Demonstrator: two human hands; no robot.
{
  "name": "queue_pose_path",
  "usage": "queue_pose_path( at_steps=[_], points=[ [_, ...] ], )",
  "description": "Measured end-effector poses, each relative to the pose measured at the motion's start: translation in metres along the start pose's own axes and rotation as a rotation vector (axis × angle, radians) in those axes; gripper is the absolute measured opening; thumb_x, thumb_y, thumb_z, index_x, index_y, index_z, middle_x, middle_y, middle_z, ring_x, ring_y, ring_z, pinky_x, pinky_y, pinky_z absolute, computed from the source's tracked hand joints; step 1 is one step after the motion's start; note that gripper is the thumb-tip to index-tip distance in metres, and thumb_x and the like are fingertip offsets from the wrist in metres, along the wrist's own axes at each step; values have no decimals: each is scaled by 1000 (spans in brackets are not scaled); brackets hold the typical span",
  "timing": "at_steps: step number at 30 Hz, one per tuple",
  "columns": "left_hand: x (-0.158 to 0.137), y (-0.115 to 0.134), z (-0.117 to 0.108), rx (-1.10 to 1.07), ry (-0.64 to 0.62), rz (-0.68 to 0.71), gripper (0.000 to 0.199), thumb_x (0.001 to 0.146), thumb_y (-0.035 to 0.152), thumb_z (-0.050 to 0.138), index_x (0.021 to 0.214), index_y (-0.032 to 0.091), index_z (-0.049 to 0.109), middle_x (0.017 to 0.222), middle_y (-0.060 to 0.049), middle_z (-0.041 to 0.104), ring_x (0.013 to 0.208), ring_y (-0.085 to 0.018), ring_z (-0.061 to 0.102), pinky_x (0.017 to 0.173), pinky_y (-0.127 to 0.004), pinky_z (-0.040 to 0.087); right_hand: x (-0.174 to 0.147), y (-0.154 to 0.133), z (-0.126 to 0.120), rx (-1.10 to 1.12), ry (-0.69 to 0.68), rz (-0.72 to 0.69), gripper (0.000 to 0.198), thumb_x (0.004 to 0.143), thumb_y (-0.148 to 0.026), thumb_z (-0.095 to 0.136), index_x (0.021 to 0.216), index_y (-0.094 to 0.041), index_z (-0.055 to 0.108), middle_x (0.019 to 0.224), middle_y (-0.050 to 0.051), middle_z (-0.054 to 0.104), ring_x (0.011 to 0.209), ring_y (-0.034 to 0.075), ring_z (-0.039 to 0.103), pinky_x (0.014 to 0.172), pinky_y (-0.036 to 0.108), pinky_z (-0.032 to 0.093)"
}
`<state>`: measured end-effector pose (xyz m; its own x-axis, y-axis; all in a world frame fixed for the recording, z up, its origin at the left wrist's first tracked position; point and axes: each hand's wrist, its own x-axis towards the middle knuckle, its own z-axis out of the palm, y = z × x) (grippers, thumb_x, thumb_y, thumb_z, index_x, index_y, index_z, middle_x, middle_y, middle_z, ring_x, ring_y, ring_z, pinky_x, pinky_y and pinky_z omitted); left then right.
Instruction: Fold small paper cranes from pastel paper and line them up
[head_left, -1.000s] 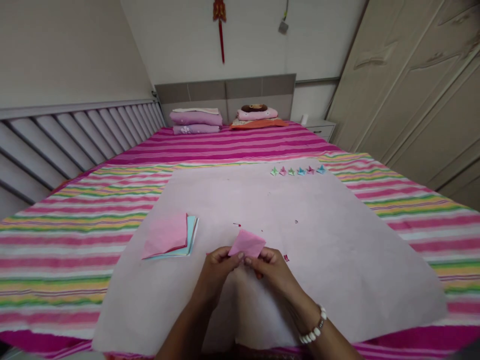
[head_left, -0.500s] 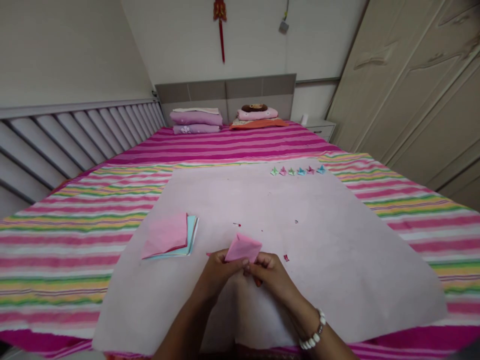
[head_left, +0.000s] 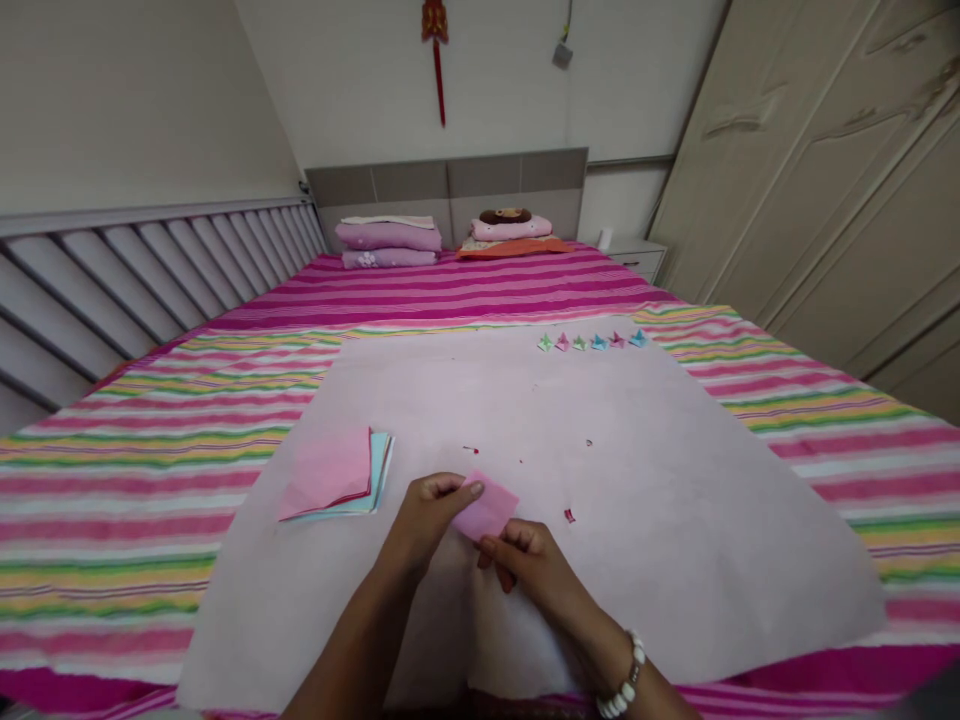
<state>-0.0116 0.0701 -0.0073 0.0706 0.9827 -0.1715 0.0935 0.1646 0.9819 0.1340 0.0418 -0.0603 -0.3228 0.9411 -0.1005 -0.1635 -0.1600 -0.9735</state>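
A small folded square of pink paper [head_left: 487, 508] is held up between my two hands, tilted, just above the white sheet. My left hand [head_left: 433, 510] pinches its upper left corner, thumb on top. At its lower edge, my right hand [head_left: 517, 552] grips the paper between thumb and fingers; a white beaded bracelet [head_left: 625, 685] circles that wrist. To the left lies a stack of square paper [head_left: 334, 468], pink on top with light blue and white below.
The large white sheet [head_left: 675, 560] covers part of the striped bed [head_left: 127, 480]. Several small folded paper figures [head_left: 598, 342] stand in a row at its far edge. Small red scraps [head_left: 569, 516] lie around the middle. Folded bedding [head_left: 390, 238] sits by the headboard [head_left: 405, 185].
My left hand has shifted up along the pink paper to its upper left corner. The right hand has moved slightly down, and the paper has turned in the grip.
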Motion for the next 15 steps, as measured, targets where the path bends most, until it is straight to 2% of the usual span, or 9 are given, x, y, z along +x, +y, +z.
queue_pose_path(
  at_steps=[5, 9, 12, 15],
  points=[
    [2, -2, -2, -93, 107, 20, 30, 67, 45, 71, 63, 16, 65, 52, 5, 51, 48, -9, 43, 47, -20, 32, -5, 9, 0, 14, -38, 32, 33, 72, -46, 69, 60, -16, 64, 53, -2, 58, 43, 8, 44, 46, 22, 36],
    [-2, 2, -4, -83, 102, 6, 31, 67, 44, 71, 57, 16, 61, 46, 8, 44, 40, -6, 34, 43, -20, 28, -4, 15, -8, 59, -69, 20, 27, 60, -38, 79, 71, -17, 67, 66, -1, 64, 56, 11, 53, 55, 23, 41],
    [-4, 1, 0, -69, 67, 20, 29, 67, 43, 71, 59, 15, 64, 49, 6, 51, 45, -8, 42, 48, -20, 33, 0, 10, -11, 165, -80, -13, 31, 58, -36, 81, 80, -18, 69, 72, -1, 65, 62, 12, 55, 61, 24, 42],
    [-4, -3, 6, -67, 36, 49, 28, 68, 40, 71, 58, 15, 65, 52, 4, 55, 52, -10, 48, 52, -22, 36, 3, 1, -9, 157, -58, -24, 23, 62, -35, 78, 74, -17, 70, 65, -1, 64, 59, 12, 54, 61, 25, 41]
  ],
)
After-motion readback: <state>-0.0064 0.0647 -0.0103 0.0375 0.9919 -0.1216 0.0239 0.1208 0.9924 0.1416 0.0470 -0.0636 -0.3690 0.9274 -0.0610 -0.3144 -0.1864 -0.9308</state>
